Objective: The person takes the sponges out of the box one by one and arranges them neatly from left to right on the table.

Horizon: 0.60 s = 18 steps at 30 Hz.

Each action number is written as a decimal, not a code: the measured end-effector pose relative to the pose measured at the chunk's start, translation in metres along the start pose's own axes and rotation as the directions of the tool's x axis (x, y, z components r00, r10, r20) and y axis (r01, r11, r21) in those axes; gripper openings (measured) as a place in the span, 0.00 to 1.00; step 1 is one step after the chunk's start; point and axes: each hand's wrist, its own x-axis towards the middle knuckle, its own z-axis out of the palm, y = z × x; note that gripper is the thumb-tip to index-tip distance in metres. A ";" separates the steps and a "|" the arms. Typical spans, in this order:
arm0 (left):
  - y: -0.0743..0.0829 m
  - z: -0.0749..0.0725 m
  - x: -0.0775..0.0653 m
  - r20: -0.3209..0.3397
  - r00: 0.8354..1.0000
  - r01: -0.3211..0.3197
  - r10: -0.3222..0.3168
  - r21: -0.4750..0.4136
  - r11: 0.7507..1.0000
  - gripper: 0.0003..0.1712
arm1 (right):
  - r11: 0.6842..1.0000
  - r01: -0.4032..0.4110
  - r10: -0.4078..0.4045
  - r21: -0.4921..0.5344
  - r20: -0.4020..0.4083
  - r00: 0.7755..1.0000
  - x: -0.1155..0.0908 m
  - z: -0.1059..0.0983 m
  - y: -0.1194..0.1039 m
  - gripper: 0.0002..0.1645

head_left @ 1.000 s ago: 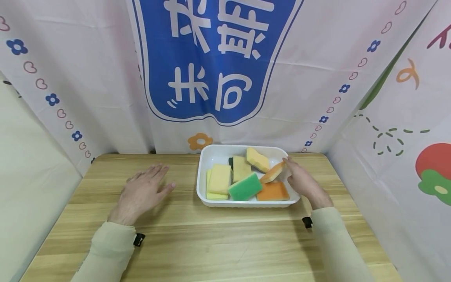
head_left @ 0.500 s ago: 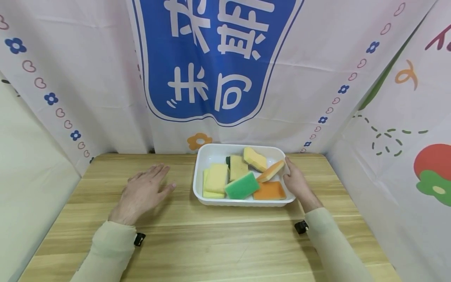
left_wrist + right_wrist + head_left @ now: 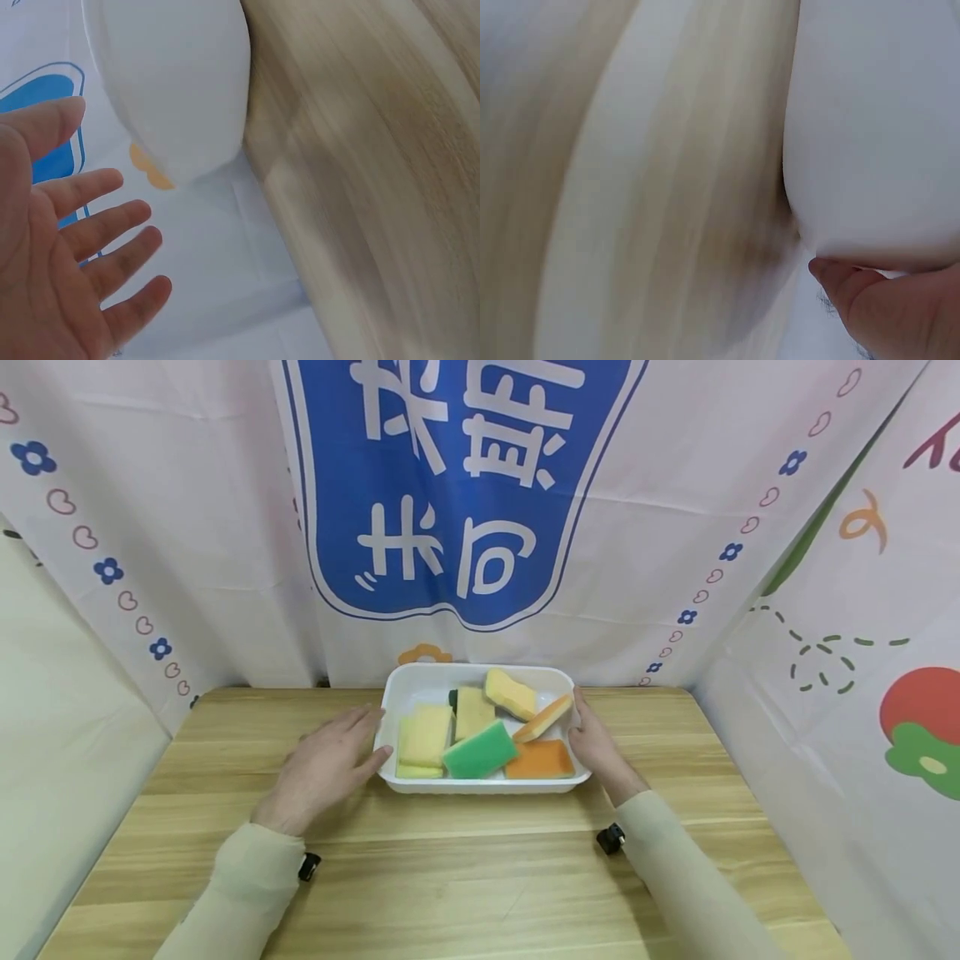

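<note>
A white plastic tray (image 3: 480,786) stands at the back of the wooden table, holding several sponges: a green one (image 3: 480,750), an orange one (image 3: 540,760), a tilted orange-and-cream one (image 3: 544,719) and pale yellow ones (image 3: 427,737). My right hand (image 3: 596,745) presses on the tray's right end. The right wrist view shows part of that hand (image 3: 900,311) against the tray's white wall (image 3: 877,135); its other fingers are hidden. By the tray's left end is my left hand (image 3: 322,768), its spread fingers (image 3: 112,225) apart from the tray wall in the left wrist view.
A printed white cloth (image 3: 225,527) with a blue panel (image 3: 465,568) hangs right behind the tray. Similar cloth walls stand at both sides. Bare wooden tabletop (image 3: 465,877) lies in front of the tray.
The tray with its sponges has slid left along the table, my right hand moving with it. My left hand has shifted slightly right, to the tray's left end.
</note>
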 end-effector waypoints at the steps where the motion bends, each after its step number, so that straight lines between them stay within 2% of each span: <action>1: 0.001 0.001 0.002 -0.001 1.000 -0.005 0.005 0.005 1.000 0.42 | 1.000 0.002 -0.002 0.002 -0.001 1.000 0.001 0.003 -0.002 0.56; 5: 0.007 0.002 0.008 -0.008 0.999 -0.031 0.032 0.034 0.999 0.40 | 1.000 -0.001 0.001 0.008 0.000 1.000 0.003 0.014 -0.008 0.56; 11: 0.012 0.006 0.018 -0.005 0.994 -0.108 0.108 0.073 0.991 0.37 | 1.000 0.016 -0.016 -0.020 0.002 1.000 0.005 0.024 -0.015 0.56; 18: 0.023 0.010 0.031 0.069 0.983 -0.169 0.169 -0.010 0.986 0.37 | 0.999 0.016 -0.016 -0.028 0.004 1.000 0.006 0.027 -0.017 0.55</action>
